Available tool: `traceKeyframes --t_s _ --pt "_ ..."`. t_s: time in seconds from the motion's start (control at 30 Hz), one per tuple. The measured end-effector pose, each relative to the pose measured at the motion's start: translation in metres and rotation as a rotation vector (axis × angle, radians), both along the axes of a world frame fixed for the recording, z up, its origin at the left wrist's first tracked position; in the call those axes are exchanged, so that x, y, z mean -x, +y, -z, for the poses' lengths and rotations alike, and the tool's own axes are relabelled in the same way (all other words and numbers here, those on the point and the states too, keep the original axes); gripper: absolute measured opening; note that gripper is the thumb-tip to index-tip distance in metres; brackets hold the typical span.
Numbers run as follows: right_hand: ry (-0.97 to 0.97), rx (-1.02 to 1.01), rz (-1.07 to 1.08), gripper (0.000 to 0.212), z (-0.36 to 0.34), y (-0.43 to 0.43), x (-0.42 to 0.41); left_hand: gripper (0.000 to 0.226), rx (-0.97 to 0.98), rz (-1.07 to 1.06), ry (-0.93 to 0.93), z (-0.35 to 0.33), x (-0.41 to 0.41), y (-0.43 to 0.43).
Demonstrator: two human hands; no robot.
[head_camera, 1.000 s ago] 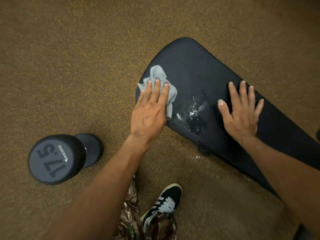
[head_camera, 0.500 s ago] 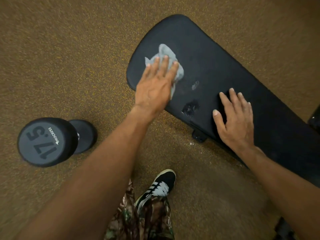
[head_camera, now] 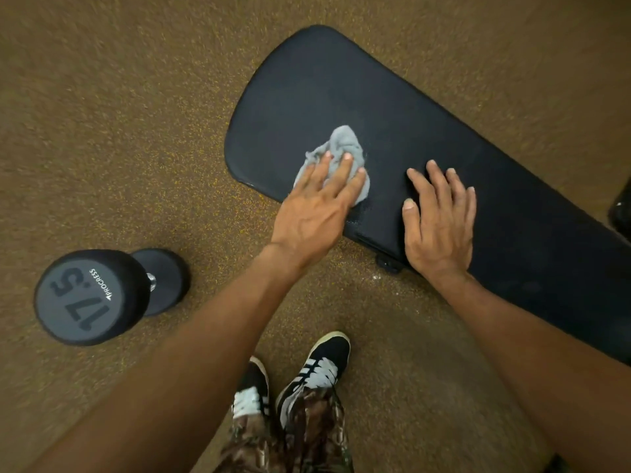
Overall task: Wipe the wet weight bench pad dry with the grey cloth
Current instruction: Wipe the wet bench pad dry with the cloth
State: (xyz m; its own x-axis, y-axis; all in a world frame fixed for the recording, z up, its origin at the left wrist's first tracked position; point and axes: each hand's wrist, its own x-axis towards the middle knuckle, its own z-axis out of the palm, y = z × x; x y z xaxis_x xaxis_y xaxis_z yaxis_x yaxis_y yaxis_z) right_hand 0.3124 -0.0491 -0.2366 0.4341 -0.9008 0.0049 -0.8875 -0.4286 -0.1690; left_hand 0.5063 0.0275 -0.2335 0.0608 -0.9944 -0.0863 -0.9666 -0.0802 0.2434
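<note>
The black weight bench pad runs from upper middle down to the right edge. A crumpled grey cloth lies on its near part, close to the front edge. My left hand presses flat on the cloth, fingers spread over it. My right hand rests flat on the pad just right of the cloth, fingers together, holding nothing. A faint damp sheen shows on the pad between the two hands; no pooled water is visible.
A black dumbbell marked 75 stands on the brown speckled floor at the left. My two shoes are below the pad's front edge. A dark object sits at the right edge.
My left hand slid the cloth from the pad's left end rightward over the wet patch, which no longer shows. My right hand stayed on the pad, fingers now closer together.
</note>
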Motion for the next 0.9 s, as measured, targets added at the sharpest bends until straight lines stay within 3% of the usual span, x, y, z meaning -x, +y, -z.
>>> traceKeyframes --t_s 0.17,0.3,0.57,0.73,0.9 --pt "-0.052 -0.001 0.002 0.048 0.002 0.0 0.002 0.053 -0.026 -0.065 -0.01 -0.006 -0.033 -0.059" --pt "-0.087 -0.005 0.001 0.049 0.002 0.0 0.003 0.048 0.019 -0.18 0.086 -0.009 -0.056 -0.037" --pt "-0.137 0.01 0.01 0.049 0.006 0.0 0.004 0.044 0.065 0.042 0.104 0.003 -0.026 0.041" --pt "-0.18 0.011 0.037 0.049 0.009 0.0 0.004 0.049 0.098 0.212 0.016 0.01 -0.008 0.002" --pt "-0.223 -0.005 0.034 0.05 0.01 0.0 0.006 0.051 0.005 0.029 0.049 0.001 -0.024 -0.039"
